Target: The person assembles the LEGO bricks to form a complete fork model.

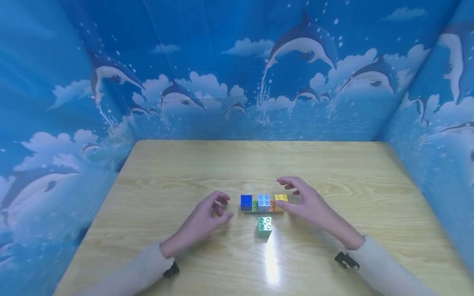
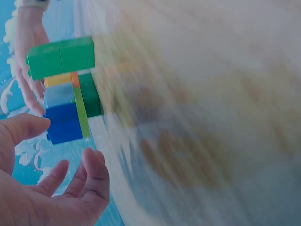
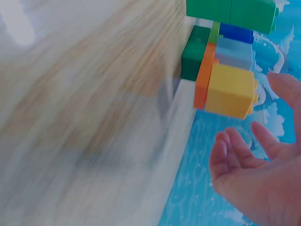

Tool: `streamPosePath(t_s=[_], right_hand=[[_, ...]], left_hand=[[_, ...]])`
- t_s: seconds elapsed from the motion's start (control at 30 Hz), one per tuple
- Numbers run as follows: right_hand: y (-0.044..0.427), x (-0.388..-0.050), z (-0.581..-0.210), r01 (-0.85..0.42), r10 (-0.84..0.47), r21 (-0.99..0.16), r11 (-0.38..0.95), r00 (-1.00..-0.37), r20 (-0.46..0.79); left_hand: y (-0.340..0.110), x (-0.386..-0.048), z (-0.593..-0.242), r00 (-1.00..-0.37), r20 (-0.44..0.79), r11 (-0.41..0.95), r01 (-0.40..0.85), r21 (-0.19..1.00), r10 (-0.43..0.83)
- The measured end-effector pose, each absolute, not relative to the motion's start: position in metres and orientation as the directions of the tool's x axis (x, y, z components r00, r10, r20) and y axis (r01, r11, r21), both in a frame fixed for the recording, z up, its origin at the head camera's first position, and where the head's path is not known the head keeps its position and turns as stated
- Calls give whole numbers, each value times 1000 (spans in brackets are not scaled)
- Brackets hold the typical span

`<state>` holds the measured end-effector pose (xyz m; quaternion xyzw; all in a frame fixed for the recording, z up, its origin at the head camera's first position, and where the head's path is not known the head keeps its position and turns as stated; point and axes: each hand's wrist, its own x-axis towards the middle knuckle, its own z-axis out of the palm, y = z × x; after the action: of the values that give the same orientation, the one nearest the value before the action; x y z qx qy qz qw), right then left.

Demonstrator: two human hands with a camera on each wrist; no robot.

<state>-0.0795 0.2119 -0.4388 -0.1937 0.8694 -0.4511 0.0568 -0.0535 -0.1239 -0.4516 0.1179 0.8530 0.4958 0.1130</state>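
A built row of toy bricks stands mid-table: a dark blue brick (image 1: 246,202), a light blue brick (image 1: 263,202) and a yellow brick (image 3: 230,91) sit on a light green plate (image 2: 82,113) and an orange plate (image 3: 204,80). Under these plates is a dark green brick (image 3: 195,54). Nearer the person, apart from the row, two green bricks (image 1: 264,228) are stacked upright. My left hand (image 1: 203,218), fingers loosely bent, holds nothing beside the blue end. At the yellow end my right hand (image 1: 311,203) is also loosely curved and holds nothing; its thumb overlaps the yellow brick in the head view.
The wood-grain table (image 1: 177,164) bears a bright light reflection near the green stack. Blue curtains (image 1: 207,49) printed with dolphins surround its back and sides. A black strap (image 1: 347,260) shows at the right wrist, another (image 1: 171,270) at the left.
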Motion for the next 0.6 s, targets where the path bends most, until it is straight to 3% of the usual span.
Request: streamPosePath(t_s=[0.37, 0.6], right_hand=[[229, -74, -451, -161, -425, -855, 494, -902, -75], [228, -73, -456, -121, -421, -874, 470, -902, -101]], left_hand=[[-105, -72, -462, -931, -70, 427, 96, 899, 357], [-94, -79, -464, -919, -85, 413, 89, 907, 384]])
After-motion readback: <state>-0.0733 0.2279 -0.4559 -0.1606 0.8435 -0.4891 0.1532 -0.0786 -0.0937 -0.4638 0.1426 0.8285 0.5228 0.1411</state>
